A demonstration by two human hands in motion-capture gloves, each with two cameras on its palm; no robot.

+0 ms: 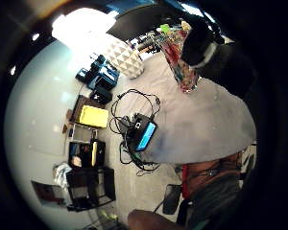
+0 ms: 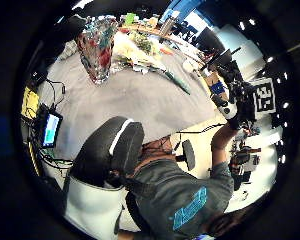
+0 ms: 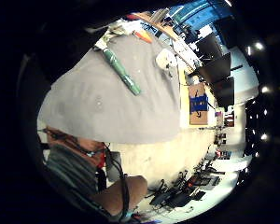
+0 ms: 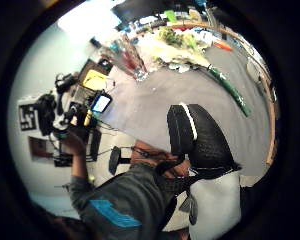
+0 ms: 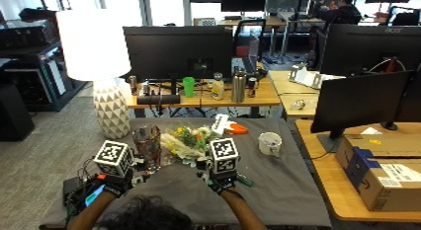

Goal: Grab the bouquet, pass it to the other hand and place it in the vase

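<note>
So the bouquet [image 5: 188, 141] is lying flat on the grey table [image 5: 283, 190], flower heads right beside the glass vase [image 5: 147, 148], green wrapped stem end pointing out toward the white mug [image 5: 269, 143]. Vase is standing upright with nothing in it as far as I can see. Right hand [image 5: 224, 183] hangs over the stem end and hides most of it, so I honestly can't tell if it's touching. Left hand [image 5: 115, 183] is out at the table's left edge near a small screen [image 5: 92, 195]. Both hands' fingers are blocked from view, so no idea whether they're curled or relaxed.
</note>
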